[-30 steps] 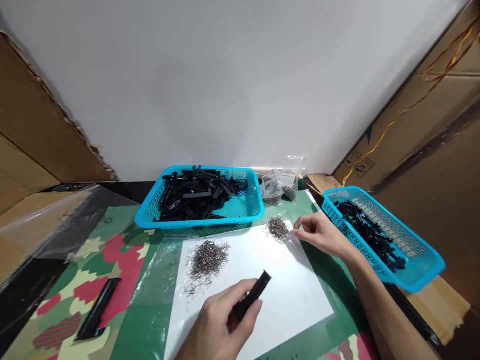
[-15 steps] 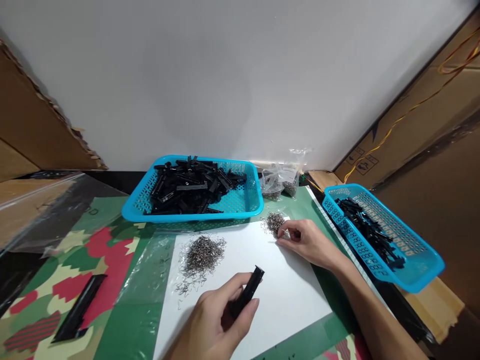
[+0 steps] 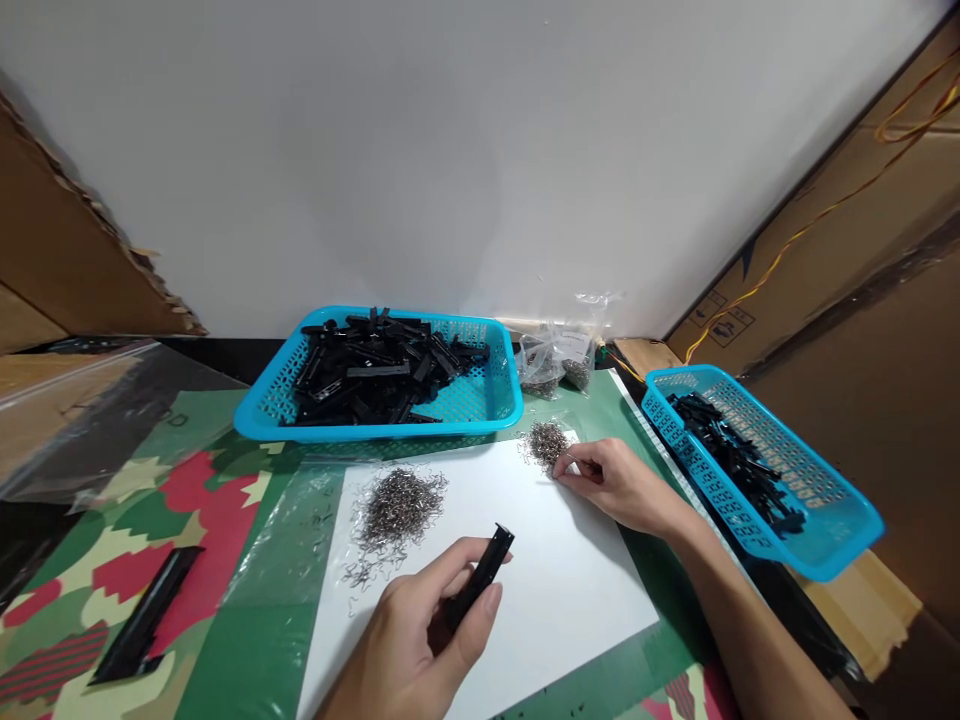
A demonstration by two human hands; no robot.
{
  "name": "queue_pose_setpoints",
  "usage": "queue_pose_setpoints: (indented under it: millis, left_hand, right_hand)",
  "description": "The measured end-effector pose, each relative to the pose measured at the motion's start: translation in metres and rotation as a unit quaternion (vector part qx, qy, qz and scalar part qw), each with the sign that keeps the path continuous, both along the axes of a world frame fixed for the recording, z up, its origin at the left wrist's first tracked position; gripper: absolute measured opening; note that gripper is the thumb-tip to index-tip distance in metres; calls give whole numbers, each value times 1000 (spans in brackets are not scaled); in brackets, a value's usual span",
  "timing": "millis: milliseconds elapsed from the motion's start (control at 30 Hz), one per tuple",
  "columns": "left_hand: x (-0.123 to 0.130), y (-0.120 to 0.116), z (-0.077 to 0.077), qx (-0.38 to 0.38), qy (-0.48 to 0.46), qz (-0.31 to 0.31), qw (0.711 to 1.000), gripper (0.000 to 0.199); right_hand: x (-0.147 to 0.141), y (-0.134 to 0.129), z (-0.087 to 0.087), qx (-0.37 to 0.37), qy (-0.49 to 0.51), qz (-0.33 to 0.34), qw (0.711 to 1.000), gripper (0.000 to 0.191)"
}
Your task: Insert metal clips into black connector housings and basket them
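My left hand (image 3: 431, 625) grips a slim black plastic part (image 3: 487, 572) between thumb and fingers, its far end tilted up over the white paper (image 3: 555, 600). At the paper's upper right edge, my right hand (image 3: 611, 480) has thumb and index finger pinched together beside a small pile of metal wire springs (image 3: 545, 443). What sits between those fingertips is too small to make out. A larger pile of thin bent wire springs (image 3: 401, 508) lies on the left part of the paper, with some pieces scattered below it.
Behind the paper stands a blue basket (image 3: 517, 400) of black plastic parts. Another blue basket (image 3: 847, 550) with black parts is at the right. Clear bags (image 3: 555, 365) of small metal pieces lie between them. One long black part (image 3: 150, 615) rests on the patterned mat at left.
The left hand and its black part have shifted slightly left and up in view, along with small camera movement. The right hand stays pinched beside the small pile.
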State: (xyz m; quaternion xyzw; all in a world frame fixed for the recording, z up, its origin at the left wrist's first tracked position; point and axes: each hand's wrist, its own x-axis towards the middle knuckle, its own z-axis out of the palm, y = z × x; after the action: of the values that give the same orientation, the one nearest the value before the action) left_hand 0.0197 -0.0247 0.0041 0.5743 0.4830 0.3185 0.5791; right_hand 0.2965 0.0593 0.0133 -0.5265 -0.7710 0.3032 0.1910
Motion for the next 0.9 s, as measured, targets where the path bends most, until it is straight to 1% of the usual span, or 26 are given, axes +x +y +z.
queue_pose_setpoints:
  millis: [133, 267, 367, 633, 733, 900]
  left_hand:
    - [2, 0, 2, 7, 3, 8, 1000, 41]
    - [1, 1, 5, 7, 15, -16, 1000, 42]
    - [0, 2, 6, 5, 23, -29, 999, 44]
    - [3, 1, 6, 18, 27, -18, 999, 43]
    - [3, 1, 7, 18, 30, -15, 999, 44]
    - [2, 1, 6, 16, 38, -30, 999, 45]
  right_hand:
    - [2, 0, 4, -15, 5, 10, 1000, 17]
    - [3, 1, 6, -23, 27, 9, 999, 15]
    - [4, 1, 6, -27, 26, 0, 999, 16]
    - [2, 2, 2, -19, 1, -23, 1000, 11]
    - [3, 2, 1, -30, 4, -20, 999, 11]
    - [4, 2, 5, -49, 12, -13, 999, 11]
